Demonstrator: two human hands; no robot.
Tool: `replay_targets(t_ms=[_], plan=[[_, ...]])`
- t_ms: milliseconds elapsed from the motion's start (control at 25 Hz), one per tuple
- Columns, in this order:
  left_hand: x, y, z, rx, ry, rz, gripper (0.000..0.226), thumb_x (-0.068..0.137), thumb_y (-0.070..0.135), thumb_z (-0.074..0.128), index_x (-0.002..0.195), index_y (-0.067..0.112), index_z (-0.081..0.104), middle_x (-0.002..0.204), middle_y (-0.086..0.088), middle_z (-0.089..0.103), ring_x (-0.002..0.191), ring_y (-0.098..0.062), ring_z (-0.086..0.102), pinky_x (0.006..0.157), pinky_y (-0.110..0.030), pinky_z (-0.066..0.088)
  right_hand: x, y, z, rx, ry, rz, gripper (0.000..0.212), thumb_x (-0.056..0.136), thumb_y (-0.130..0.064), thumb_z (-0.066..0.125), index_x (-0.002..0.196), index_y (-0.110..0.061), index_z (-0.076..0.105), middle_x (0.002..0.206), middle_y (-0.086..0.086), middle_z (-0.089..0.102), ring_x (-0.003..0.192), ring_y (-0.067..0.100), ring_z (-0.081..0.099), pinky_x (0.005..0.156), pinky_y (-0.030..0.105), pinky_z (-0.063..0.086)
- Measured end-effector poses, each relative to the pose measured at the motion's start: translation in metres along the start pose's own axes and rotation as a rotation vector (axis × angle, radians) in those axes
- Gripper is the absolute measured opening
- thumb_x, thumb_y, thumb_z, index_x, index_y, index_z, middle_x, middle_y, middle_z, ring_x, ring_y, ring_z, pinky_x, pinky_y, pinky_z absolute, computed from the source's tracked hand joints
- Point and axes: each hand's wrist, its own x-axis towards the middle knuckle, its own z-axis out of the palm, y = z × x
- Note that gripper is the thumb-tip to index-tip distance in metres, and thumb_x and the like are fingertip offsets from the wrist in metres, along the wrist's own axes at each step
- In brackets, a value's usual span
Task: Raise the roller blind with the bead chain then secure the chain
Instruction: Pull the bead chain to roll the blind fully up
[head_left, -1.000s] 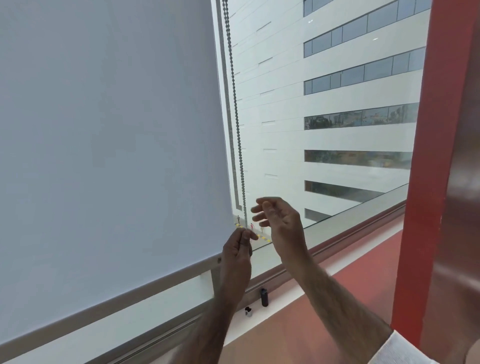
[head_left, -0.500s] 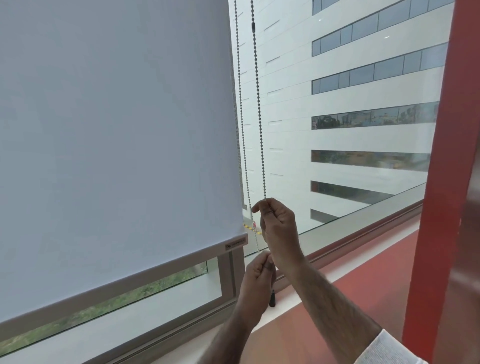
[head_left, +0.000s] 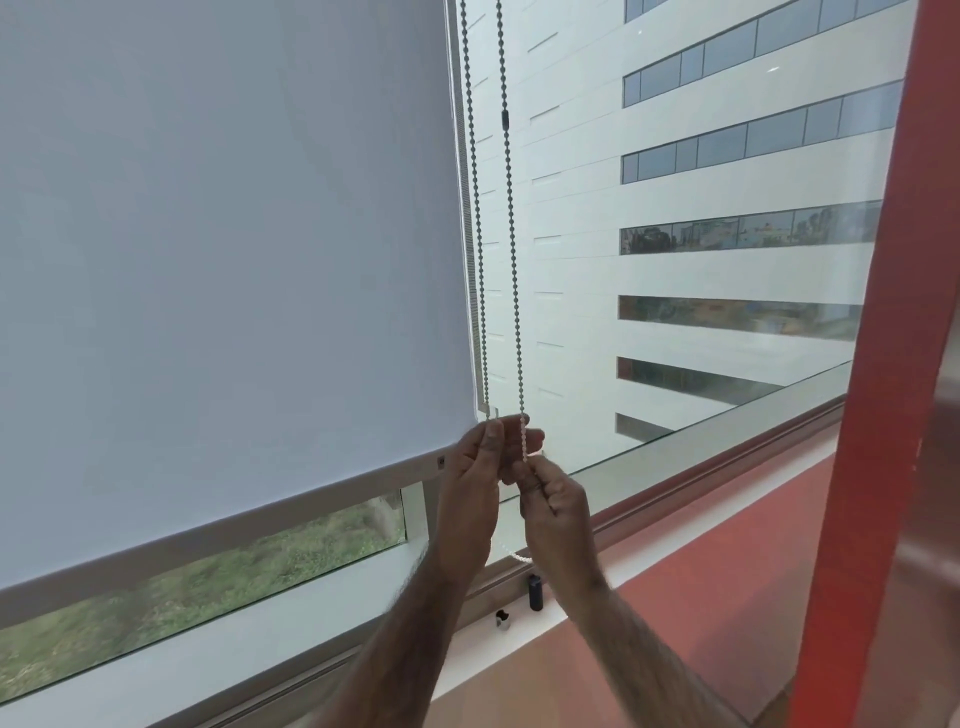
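Observation:
The white roller blind (head_left: 223, 260) covers the left pane, and its bottom bar (head_left: 260, 525) hangs a little above the window frame. Two strands of the bead chain (head_left: 511, 234) drop along the blind's right edge; the right strand carries a small black connector (head_left: 504, 118). My left hand (head_left: 470, 488) pinches the left strand at its fingertips. My right hand (head_left: 553, 501) is closed on the right strand slightly lower. The chain's bottom loop (head_left: 515, 556) shows between my wrists.
A black chain holder (head_left: 535, 592) and a small clip (head_left: 502, 619) sit on the white sill below my hands. A red ledge (head_left: 727, 551) runs to the right, ending at a red pillar (head_left: 872, 364). Behind the glass stands a white building (head_left: 701, 208).
The blind's bottom bar has risen, uncovering a strip of grass below it. My left hand came up the left strand while my right hand pulled down the right strand.

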Motion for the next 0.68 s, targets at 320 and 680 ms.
replay_targets(t_ms=[320, 680], plan=[[0.0, 0.007, 0.02, 0.052, -0.091, 0.04, 0.037, 0.112, 0.026, 0.038, 0.117, 0.007, 0.07, 0.066, -0.004, 0.054, 0.054, -0.012, 0.044, 0.052, -0.024, 0.035, -0.052, 0.047, -0.011, -0.128, -0.069, 0.057, 0.033, 0.104, -0.012, 0.055, 0.075, -0.027, 0.06, 0.052, -0.012, 0.04, 0.048, 0.003, 0.032, 0.047, 0.025, 0.031], [-0.002, -0.001, 0.016, 0.268, 0.102, 0.19, 0.034, 0.11, 0.023, 0.045, 0.083, 0.018, 0.065, 0.054, 0.013, 0.029, 0.047, -0.006, 0.025, 0.044, -0.021, 0.021, -0.04, 0.033, -0.012, 0.091, -0.15, 0.169, 0.03, 0.099, -0.034, 0.051, 0.082, -0.022, 0.072, 0.069, 0.003, 0.06, 0.065, 0.014, 0.056, 0.065, 0.028, 0.048]])
